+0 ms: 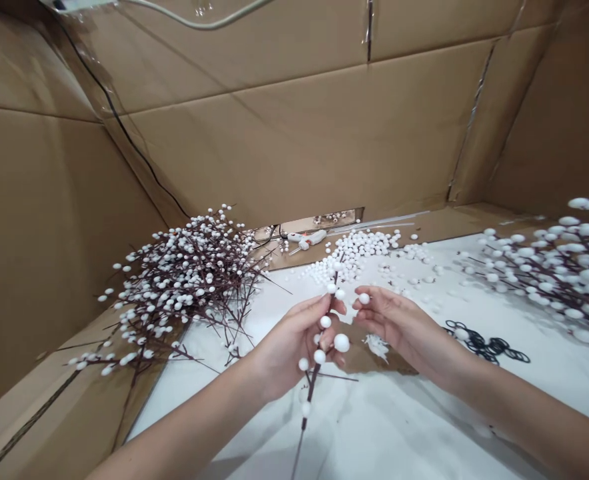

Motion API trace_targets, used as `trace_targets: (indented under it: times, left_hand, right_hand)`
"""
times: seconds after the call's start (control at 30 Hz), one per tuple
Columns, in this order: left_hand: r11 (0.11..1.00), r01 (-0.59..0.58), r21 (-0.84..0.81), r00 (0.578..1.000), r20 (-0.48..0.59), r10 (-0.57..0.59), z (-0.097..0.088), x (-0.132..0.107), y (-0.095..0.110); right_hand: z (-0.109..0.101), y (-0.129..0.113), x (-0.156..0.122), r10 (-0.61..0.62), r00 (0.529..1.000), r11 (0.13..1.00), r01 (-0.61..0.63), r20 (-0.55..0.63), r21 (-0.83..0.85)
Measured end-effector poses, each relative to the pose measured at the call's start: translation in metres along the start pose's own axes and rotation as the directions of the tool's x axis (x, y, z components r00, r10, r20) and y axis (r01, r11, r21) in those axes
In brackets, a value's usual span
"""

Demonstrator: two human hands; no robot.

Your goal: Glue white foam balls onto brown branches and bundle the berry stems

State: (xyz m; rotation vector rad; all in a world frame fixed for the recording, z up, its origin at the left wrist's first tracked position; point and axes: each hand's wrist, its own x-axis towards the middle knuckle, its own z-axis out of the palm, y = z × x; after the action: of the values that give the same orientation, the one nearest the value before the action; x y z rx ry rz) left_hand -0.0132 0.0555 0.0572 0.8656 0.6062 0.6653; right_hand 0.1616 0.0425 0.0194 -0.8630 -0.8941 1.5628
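My left hand (304, 340) is closed round a dark brown artificial berry branch (313, 380), which stands nearly upright with white balls along its stem. Just to the right, my right hand (389, 320) pinches a single loose white berry (364, 299) between thumb and fingers. A small gap separates this berry from the branch. Below the right hand lies a brown cardboard piece (399, 363) with a whitish clump (376, 346) on it. Behind both hands many loose white berries (364, 247) are spread over the white table surface (254, 427).
A large heap of berry branches (189, 273) lies at the left, and another bunch (564, 267) rises at the right. Black rings (494, 348) lie near my right forearm. At the back, a glue gun (305, 240) rests by clear sticks (379, 223). Cardboard walls (294, 147) enclose the table.
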Motion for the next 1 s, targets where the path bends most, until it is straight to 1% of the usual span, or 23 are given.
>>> trace_targets:
  times: [0.07, 0.17, 0.23, 0.3, 0.4, 0.6, 0.73, 0.83, 1.0]
  left_hand:
    - [0.994, 0.066, -0.090, 0.998, 0.031, -0.063, -0.002, 0.001, -0.001]
    - [0.952, 0.199, -0.231, 0.976, 0.131, -0.172, -0.003, 0.001, -0.004]
    - [0.921, 0.268, -0.284, 0.956, 0.194, -0.219, -0.004, 0.002, -0.007]
    - [0.901, 0.309, -0.306, 0.942, 0.230, -0.245, -0.004, 0.001, -0.010]
    - [0.893, 0.320, -0.316, 0.936, 0.249, -0.247, -0.004, 0.001, -0.012]
    - [0.903, 0.312, -0.296, 0.940, 0.233, -0.248, -0.005, 0.003, -0.013]
    - [0.914, 0.301, -0.273, 0.944, 0.224, -0.244, -0.005, 0.003, -0.013]
    - [0.910, 0.299, -0.288, 0.944, 0.230, -0.237, -0.005, 0.003, -0.013]
    - [0.907, 0.301, -0.295, 0.945, 0.217, -0.244, -0.005, 0.003, -0.014]
  right_hand:
    - [0.001, -0.001, -0.001, 0.002, 1.000, 1.000, -0.001, 0.016, -0.019]
    - [0.004, -0.002, -0.004, -0.047, 0.998, 0.998, 0.049, 0.050, -0.048]
    - [0.005, -0.003, -0.005, -0.077, 0.994, 0.995, 0.082, 0.077, -0.061]
    - [0.006, -0.004, -0.007, -0.086, 0.991, 0.993, 0.094, 0.105, -0.070]
    - [0.008, -0.005, -0.009, -0.073, 0.991, 0.995, 0.080, 0.117, -0.061]
    - [0.009, -0.004, -0.010, -0.054, 0.989, 0.998, 0.055, 0.136, -0.006]
    - [0.009, -0.003, -0.011, -0.041, 0.988, 0.999, 0.044, 0.151, -0.018]
    - [0.008, -0.002, -0.012, -0.022, 0.987, 0.999, 0.027, 0.162, -0.030]
    - [0.007, -0.002, -0.011, -0.024, 0.987, 0.998, 0.033, 0.158, -0.058]
